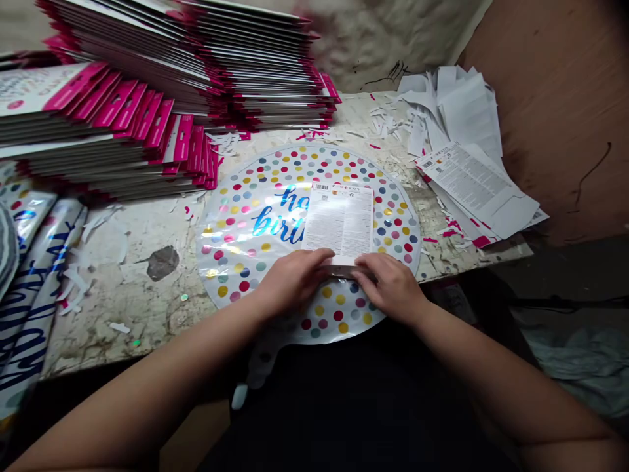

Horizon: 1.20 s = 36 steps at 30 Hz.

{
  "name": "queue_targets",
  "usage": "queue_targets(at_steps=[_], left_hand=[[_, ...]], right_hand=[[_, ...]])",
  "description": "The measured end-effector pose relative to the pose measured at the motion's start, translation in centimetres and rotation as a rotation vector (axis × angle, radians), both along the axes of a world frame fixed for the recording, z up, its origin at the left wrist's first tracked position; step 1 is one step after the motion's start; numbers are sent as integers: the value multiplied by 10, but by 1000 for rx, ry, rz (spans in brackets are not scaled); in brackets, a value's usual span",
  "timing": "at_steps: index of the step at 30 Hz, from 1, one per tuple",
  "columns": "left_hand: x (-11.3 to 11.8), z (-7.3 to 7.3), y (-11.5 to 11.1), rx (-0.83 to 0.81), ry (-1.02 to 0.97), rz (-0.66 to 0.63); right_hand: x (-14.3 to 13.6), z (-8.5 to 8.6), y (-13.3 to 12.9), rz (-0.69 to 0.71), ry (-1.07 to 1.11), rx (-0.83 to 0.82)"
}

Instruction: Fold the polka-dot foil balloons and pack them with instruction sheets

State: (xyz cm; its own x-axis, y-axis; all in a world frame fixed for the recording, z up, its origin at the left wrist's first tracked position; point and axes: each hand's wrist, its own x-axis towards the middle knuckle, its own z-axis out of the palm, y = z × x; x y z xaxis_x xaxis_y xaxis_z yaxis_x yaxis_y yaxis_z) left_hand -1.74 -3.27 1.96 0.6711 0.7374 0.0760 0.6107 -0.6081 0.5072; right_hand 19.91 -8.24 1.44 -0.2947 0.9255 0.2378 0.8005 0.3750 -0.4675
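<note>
A flat round foil balloon (236, 262) with coloured dots and blue lettering lies at the table's front edge, its tail hanging over. On top of it rests a white printed card (339, 223), text side up, covering part of the lettering. My left hand (299, 275) grips the card's near left corner between thumb and fingers. At the near right corner, my right hand (390, 285) pinches the same edge. A thin white strip of the near edge shows between both hands.
Tall stacks of pink-edged packets (265, 72) stand at the back left, with more fanned packets (128, 124) before them. Folded foil balloons (44, 282) lie far left. Loose printed sheets (481, 190) and paper scraps (386, 121) lie on the right and back of the worn table (147, 314).
</note>
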Motion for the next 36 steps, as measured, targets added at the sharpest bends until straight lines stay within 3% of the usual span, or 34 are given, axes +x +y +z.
queue_targets(at_steps=[3, 6, 9, 13, 15, 18, 20, 22, 25, 30, 33, 36], left_hand=[[10, -2, 7, 63, -8, -8], [4, -7, 10, 191, 66, -113], [-19, -8, 8, 254, 179, -160], [-43, 10, -9, 181, 142, 82], [-40, 24, -21, -102, 24, 179], [-20, 41, -35, -943, -184, 207], [-4, 43, -37, -1408, -398, 308], [9, 39, -34, -1576, -661, 507], [20, 28, -27, -1520, -907, 685], [24, 19, -22, -1412, -1065, 786], [22, 20, -24, -1444, -1181, 731], [19, 23, -26, -1228, -1078, 579]], right_hand=[[-2, 0, 11, -26, -37, -10], [2, -2, 16, 116, -138, 9], [10, -5, 10, 285, -214, -2], [19, -5, -12, 350, -245, 50], [21, -4, -19, 376, -284, 132], [19, 3, -21, 379, -371, 273], [14, 10, -18, 340, -377, 338], [7, 19, -17, 299, -349, 371], [-6, 28, -18, 285, -325, 393], [-14, 30, -21, 297, -214, 322], [-10, 35, -15, 282, 12, 135], [-11, 43, 2, 190, 338, -214]])
